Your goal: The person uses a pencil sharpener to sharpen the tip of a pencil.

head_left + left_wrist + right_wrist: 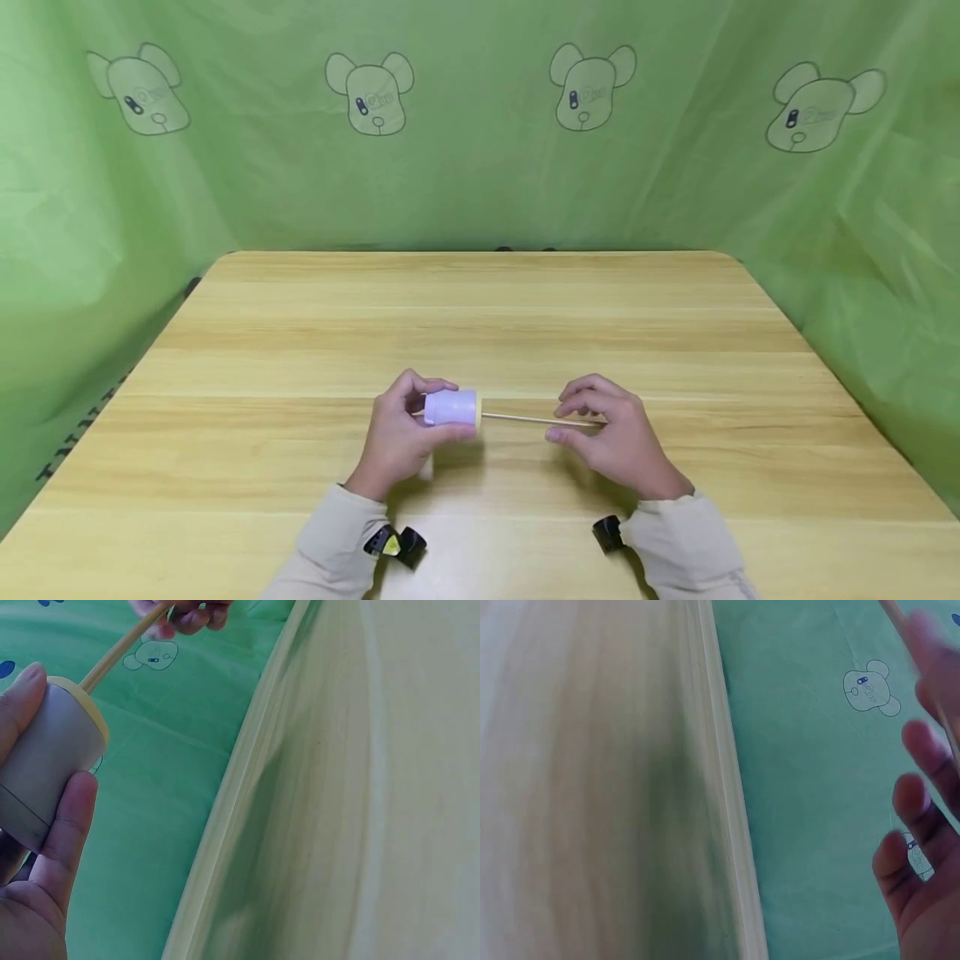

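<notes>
A short lavender cylinder (452, 407) with a pale yellow end (478, 409) lies sideways in my left hand (396, 437). The left thumb and fingers grip it from opposite sides. From the yellow end a thin wooden stick (517, 417) runs rightward to my right hand (618, 433), where the thumb and bent fingers hold it. The left wrist view shows the cylinder (56, 742) larger, a dark seam line near its lower end and the stick (124, 652) rising from the middle of the yellow face. In the right wrist view, the stick passes along the blurred thumb (934, 649).
Both hands are over the near middle of a wood-grain table (480, 325), their shadows falling on it. Green sheeting (480, 183) with printed bear heads surrounds the back and sides. Black devices (411, 547) show at both sleeve cuffs.
</notes>
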A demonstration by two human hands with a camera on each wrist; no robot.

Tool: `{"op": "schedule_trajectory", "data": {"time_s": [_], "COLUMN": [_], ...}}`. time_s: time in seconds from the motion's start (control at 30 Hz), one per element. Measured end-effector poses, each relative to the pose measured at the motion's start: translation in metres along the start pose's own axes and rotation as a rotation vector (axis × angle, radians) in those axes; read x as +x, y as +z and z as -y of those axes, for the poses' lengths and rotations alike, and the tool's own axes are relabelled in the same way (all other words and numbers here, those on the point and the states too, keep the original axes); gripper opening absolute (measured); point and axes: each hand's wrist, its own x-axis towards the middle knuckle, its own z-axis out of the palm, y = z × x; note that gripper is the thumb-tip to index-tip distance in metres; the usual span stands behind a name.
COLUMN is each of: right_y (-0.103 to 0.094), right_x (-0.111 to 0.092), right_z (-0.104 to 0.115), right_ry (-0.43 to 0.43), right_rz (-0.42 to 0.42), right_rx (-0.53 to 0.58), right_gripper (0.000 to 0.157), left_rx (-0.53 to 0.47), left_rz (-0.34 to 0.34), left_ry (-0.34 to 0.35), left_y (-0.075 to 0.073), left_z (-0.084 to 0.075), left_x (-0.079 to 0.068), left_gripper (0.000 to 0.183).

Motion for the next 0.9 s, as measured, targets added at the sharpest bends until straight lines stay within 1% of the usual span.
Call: {"op": "schedule_trajectory", "data": {"time_s": [0.1,0.17,0.27,0.37,0.43,0.57,0.6,0.73,0.83,0.9], "right_y": [0.0005,0.0008,0.0009,0.0013,0.0015,0.0008,0.0004,-0.0015,-0.0030,-0.0038], "right_x": [0.0012,0.0019,0.0029,0.0036,0.0039,0.0048,0.0050,0.0050,0.0035,0.0021], "right_z": [-0.0011,-0.0026,-0.0046,-0.0058,-0.0059,-0.0056,-0.0055,-0.0049,-0.0043,-0.0038], "right_ry": [-0.038,-0.075,-0.136,-0.180,-0.193,-0.214,-0.217,-0.242,-0.233,-0.218], "right_rz": [-0.022,-0.042,-0.072,-0.092,-0.101,-0.108,-0.106,-0.101,-0.089,-0.081], "right_rx": [-0.001,0.012,0.002,-0.024,-0.041,-0.097,-0.111,-0.151,-0.167,-0.175], "right_gripper": [0.027,0.025,0.022,0.033,0.040,0.043,0.042,0.030,0.024,0.022], "left_rx": [-0.003,-0.007,-0.009,-0.010,-0.009,-0.008,-0.007,-0.003,-0.002,-0.004], "left_rz": [-0.004,-0.008,-0.012,-0.018,-0.019,-0.015,-0.014,-0.006,0.004,0.010], "left_ry": [-0.007,-0.013,-0.018,-0.025,-0.028,-0.024,-0.022,-0.023,-0.024,-0.021], "left_y": [0.0002,0.0004,0.0006,0.0007,0.0009,0.0012,0.0014,0.0021,0.0030,0.0037], "left_z": [0.0007,0.0012,0.0015,0.0014,0.0014,0.0012,0.0012,0.0012,0.0013,0.0012], "left_x": [0.0001,0.0002,0.0002,0.0002,0.0001,0.0002,0.0002,0.0000,-0.0002,-0.0003], "left_gripper": [0.047,0.047,0.047,0.047,0.047,0.047,0.047,0.047,0.046,0.046]}}
